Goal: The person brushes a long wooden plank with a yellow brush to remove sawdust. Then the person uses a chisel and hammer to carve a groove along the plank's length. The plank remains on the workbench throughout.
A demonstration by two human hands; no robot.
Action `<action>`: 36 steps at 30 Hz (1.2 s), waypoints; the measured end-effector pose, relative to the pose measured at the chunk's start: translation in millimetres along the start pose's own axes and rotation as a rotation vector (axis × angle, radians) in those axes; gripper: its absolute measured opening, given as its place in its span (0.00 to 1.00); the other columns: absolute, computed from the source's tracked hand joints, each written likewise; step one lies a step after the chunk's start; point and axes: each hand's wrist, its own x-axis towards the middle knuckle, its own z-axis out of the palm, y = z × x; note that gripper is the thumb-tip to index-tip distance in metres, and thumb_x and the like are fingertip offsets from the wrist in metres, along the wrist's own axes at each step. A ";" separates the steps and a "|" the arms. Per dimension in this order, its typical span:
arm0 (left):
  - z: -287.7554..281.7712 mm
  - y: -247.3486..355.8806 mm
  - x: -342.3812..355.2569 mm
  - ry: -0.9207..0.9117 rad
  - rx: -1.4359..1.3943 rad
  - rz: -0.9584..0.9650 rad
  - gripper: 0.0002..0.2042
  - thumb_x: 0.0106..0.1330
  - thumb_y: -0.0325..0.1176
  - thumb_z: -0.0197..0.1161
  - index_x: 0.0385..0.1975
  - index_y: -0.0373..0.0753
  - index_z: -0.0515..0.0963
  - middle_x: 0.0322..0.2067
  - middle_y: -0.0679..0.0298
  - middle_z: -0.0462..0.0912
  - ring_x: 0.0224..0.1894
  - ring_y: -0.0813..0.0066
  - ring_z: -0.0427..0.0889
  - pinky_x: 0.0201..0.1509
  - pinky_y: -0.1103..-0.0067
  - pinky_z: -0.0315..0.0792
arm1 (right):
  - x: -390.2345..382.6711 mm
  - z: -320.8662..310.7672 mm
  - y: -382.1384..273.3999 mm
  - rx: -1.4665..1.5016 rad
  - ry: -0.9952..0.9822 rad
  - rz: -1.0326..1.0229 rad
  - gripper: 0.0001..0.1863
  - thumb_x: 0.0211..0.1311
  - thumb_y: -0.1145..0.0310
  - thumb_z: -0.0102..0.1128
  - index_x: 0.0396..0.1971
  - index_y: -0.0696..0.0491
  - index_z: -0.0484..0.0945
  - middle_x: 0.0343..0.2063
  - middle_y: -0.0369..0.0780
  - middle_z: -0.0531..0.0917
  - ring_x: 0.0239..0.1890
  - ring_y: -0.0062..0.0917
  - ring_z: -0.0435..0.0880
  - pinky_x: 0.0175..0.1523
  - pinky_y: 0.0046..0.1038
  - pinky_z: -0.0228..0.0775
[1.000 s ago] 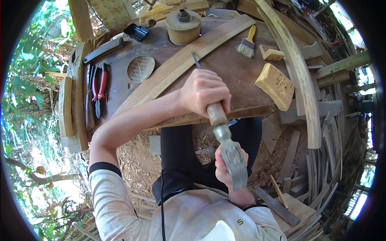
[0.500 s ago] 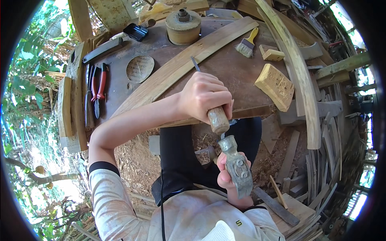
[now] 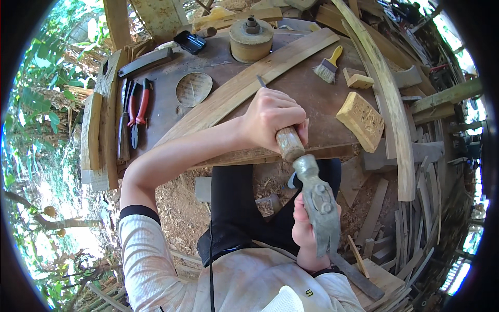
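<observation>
Left hand [image 3: 273, 117] fingers wrap tight around a wooden-handled chisel [image 3: 283, 132], its tip on the curved wooden slat [image 3: 260, 78] across the workbench [image 3: 171, 112]. Right hand [image 3: 306, 234] grips the hammer [image 3: 319, 208] just behind it. Best keep the chisel steady and strike its butt squarely.

No packages, labels, signs or screens in view.

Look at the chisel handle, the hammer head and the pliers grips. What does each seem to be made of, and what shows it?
Chisel handle: apparently wood, light brown and smooth-worn, held in the left hand.
Hammer head: metal, dull grey and pitted, unpolished; the right hand holds the hammer.
Pliers grips: probably plastic or rubber sleeves, given the even red colour.
</observation>
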 end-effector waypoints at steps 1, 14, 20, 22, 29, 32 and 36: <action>2.2 0.1 -2.6 -0.014 -0.001 0.010 0.11 0.43 0.29 0.73 0.16 0.43 0.73 0.15 0.66 0.77 0.17 0.63 0.79 0.22 0.73 0.71 | -2.8 -5.4 5.0 0.078 0.006 -0.036 0.17 0.52 0.62 0.80 0.33 0.54 0.81 0.25 0.36 0.80 0.23 0.25 0.79 0.26 0.24 0.67; 6.3 -3.1 -5.6 -0.012 0.033 0.012 0.12 0.43 0.33 0.74 0.17 0.45 0.74 0.16 0.68 0.78 0.18 0.65 0.79 0.23 0.73 0.72 | -26.3 31.2 37.2 0.422 0.172 -0.122 0.21 0.63 0.48 0.73 0.32 0.51 0.80 0.26 0.36 0.83 0.22 0.28 0.81 0.24 0.28 0.70; 7.1 -3.9 -9.5 -0.047 0.025 0.035 0.11 0.43 0.34 0.74 0.17 0.48 0.75 0.18 0.71 0.79 0.20 0.68 0.81 0.23 0.73 0.71 | -24.8 33.2 42.4 0.359 0.207 -0.216 0.24 0.60 0.46 0.76 0.32 0.53 0.81 0.22 0.37 0.82 0.20 0.27 0.82 0.23 0.28 0.71; 7.9 -4.8 -12.0 -0.059 0.028 0.046 0.11 0.43 0.34 0.75 0.18 0.49 0.75 0.19 0.72 0.80 0.21 0.69 0.81 0.24 0.73 0.72 | -25.8 29.6 42.3 0.112 0.179 -0.193 0.25 0.60 0.45 0.75 0.31 0.54 0.81 0.21 0.37 0.81 0.19 0.28 0.82 0.23 0.29 0.72; 8.2 -6.2 -18.2 -0.100 0.054 0.067 0.11 0.42 0.36 0.75 0.19 0.50 0.76 0.19 0.73 0.79 0.22 0.70 0.81 0.24 0.73 0.72 | -40.4 43.9 52.0 0.206 0.158 -0.132 0.28 0.63 0.41 0.70 0.33 0.55 0.80 0.21 0.36 0.82 0.22 0.30 0.83 0.27 0.32 0.75; 10.0 -5.9 -20.7 -0.118 0.053 0.085 0.11 0.42 0.37 0.76 0.19 0.50 0.76 0.19 0.74 0.79 0.22 0.70 0.80 0.24 0.73 0.71 | -40.2 41.8 48.8 0.161 0.179 -0.176 0.25 0.66 0.46 0.69 0.33 0.55 0.78 0.20 0.36 0.81 0.19 0.30 0.82 0.26 0.31 0.76; 12.7 -6.8 -23.6 -0.129 0.037 0.107 0.12 0.43 0.38 0.76 0.19 0.51 0.75 0.20 0.74 0.79 0.22 0.71 0.80 0.25 0.74 0.71 | -46.9 52.7 47.7 0.423 0.268 -0.129 0.19 0.64 0.54 0.72 0.29 0.55 0.78 0.20 0.36 0.80 0.18 0.30 0.81 0.24 0.31 0.75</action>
